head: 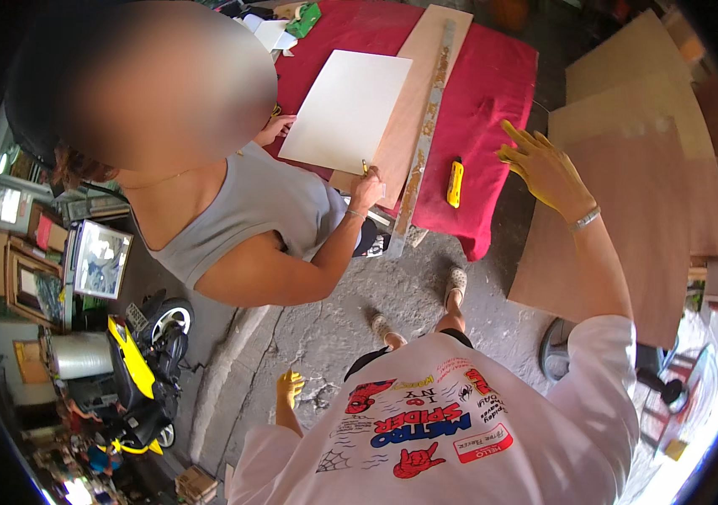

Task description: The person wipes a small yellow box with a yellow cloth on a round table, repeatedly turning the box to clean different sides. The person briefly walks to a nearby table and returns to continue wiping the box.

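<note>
My right hand, in a yellow-palmed glove, is raised with fingers apart beside the red cloth of the table; it holds nothing. My left hand, gloved in yellow too, hangs low over the floor with its fingers curled; whether it holds anything cannot be seen. A yellow utility knife lies on the cloth, left of my right hand. Beyond it, a long, stained metal straightedge overhangs the table's near edge beside a thin wood board. A white sheet lies partly on that board.
A co-worker in a grey top leans at the table's left side, holding a pencil or pen at the sheet. Large plywood sheets stand at the right. A yellow and black motorcycle is parked at the left, beyond a concrete ledge.
</note>
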The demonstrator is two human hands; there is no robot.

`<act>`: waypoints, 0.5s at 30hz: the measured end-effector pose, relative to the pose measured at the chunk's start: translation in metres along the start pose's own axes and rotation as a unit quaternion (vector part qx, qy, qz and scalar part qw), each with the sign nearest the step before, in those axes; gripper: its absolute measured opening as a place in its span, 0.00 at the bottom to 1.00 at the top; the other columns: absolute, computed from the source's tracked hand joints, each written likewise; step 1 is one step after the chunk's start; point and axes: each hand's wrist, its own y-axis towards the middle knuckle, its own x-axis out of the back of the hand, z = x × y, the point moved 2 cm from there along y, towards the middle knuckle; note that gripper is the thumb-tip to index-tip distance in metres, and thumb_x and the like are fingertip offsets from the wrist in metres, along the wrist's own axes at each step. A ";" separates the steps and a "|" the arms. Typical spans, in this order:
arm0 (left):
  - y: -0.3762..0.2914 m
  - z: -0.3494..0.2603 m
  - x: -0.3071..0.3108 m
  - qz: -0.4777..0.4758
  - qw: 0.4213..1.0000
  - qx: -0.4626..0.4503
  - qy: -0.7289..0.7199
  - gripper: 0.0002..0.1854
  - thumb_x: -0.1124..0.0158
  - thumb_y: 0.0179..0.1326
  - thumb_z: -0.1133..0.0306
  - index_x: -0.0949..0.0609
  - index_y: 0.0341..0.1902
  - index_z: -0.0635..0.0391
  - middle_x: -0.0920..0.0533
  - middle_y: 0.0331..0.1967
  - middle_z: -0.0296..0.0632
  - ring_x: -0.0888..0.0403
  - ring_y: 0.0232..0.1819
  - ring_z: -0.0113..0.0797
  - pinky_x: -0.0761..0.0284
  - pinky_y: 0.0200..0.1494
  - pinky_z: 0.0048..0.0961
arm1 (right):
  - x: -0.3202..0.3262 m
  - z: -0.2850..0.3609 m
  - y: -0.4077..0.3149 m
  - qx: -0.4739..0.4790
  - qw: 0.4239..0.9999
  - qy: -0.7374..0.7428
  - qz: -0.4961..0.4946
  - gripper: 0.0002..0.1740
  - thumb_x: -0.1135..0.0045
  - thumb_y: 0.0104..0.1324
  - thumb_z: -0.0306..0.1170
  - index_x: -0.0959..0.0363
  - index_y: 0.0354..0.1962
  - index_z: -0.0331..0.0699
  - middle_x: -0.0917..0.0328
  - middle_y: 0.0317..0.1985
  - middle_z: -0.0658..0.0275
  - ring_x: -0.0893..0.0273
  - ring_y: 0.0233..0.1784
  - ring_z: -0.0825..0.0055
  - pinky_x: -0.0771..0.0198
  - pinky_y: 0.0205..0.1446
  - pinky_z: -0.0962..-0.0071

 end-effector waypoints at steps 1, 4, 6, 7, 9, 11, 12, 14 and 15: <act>-0.009 0.006 -0.010 -0.008 1.000 0.009 -0.015 0.28 0.47 0.72 0.40 0.19 0.54 0.53 0.13 0.49 0.44 0.13 0.44 0.42 0.24 0.50 0.45 | 0.004 -0.004 0.022 0.065 0.997 -0.024 -0.020 0.16 0.48 0.74 0.40 0.22 0.53 0.44 0.38 0.75 0.64 0.31 0.71 0.64 0.33 0.73 0.62; -0.036 0.023 -0.044 -0.033 0.996 0.067 -0.051 0.28 0.49 0.74 0.40 0.19 0.54 0.54 0.13 0.50 0.43 0.13 0.45 0.43 0.24 0.52 0.48 | 0.020 -0.019 0.081 0.161 0.984 -0.045 -0.066 0.19 0.44 0.70 0.38 0.23 0.56 0.44 0.40 0.77 0.64 0.32 0.72 0.63 0.37 0.77 0.62; -0.067 0.046 -0.061 0.002 0.992 0.099 -0.076 0.30 0.51 0.74 0.40 0.19 0.56 0.55 0.14 0.52 0.45 0.14 0.48 0.44 0.24 0.55 0.50 | 0.032 -0.030 0.118 0.213 0.972 -0.035 -0.095 0.19 0.43 0.70 0.38 0.23 0.55 0.43 0.40 0.76 0.63 0.31 0.72 0.64 0.37 0.77 0.62; -0.087 0.059 -0.071 0.006 0.990 0.114 -0.077 0.30 0.51 0.74 0.40 0.19 0.56 0.55 0.14 0.52 0.45 0.14 0.48 0.44 0.24 0.55 0.50 | 0.037 -0.033 0.134 0.234 0.966 -0.027 -0.110 0.19 0.43 0.69 0.38 0.23 0.55 0.42 0.39 0.76 0.63 0.31 0.71 0.65 0.38 0.77 0.62; -0.121 0.078 -0.110 0.005 0.986 0.143 -0.089 0.30 0.51 0.74 0.40 0.19 0.56 0.55 0.14 0.52 0.45 0.14 0.49 0.45 0.24 0.55 0.50 | 0.045 -0.040 0.160 0.264 0.956 -0.023 -0.127 0.17 0.43 0.69 0.36 0.23 0.54 0.42 0.38 0.75 0.65 0.30 0.71 0.66 0.38 0.77 0.63; -0.149 0.089 -0.147 0.001 0.982 0.157 -0.105 0.30 0.52 0.74 0.40 0.19 0.56 0.55 0.14 0.52 0.45 0.14 0.49 0.45 0.24 0.55 0.50 | 0.046 -0.049 0.187 0.305 0.941 -0.028 -0.146 0.18 0.43 0.69 0.36 0.23 0.54 0.42 0.39 0.76 0.66 0.30 0.70 0.67 0.37 0.77 0.63; -0.160 0.089 -0.163 -0.002 0.981 0.158 -0.111 0.30 0.52 0.74 0.39 0.19 0.56 0.55 0.14 0.52 0.45 0.14 0.49 0.45 0.24 0.55 0.50 | 0.041 -0.057 0.198 0.314 0.935 -0.006 -0.164 0.17 0.44 0.70 0.36 0.23 0.54 0.42 0.38 0.75 0.65 0.28 0.68 0.66 0.35 0.75 0.62; -0.181 0.088 -0.188 -0.014 0.980 0.155 -0.125 0.30 0.52 0.74 0.39 0.19 0.56 0.55 0.14 0.53 0.45 0.14 0.49 0.45 0.24 0.56 0.50 | 0.030 -0.070 0.217 0.329 0.921 0.042 -0.205 0.16 0.47 0.71 0.37 0.22 0.52 0.42 0.37 0.75 0.65 0.24 0.63 0.64 0.31 0.71 0.62; -0.188 0.089 -0.203 -0.018 0.979 0.154 -0.134 0.31 0.52 0.74 0.39 0.19 0.56 0.55 0.14 0.53 0.45 0.14 0.50 0.45 0.24 0.56 0.50 | 0.025 -0.077 0.223 0.315 0.932 0.074 -0.165 0.16 0.47 0.72 0.37 0.22 0.54 0.43 0.39 0.76 0.64 0.24 0.63 0.63 0.31 0.72 0.61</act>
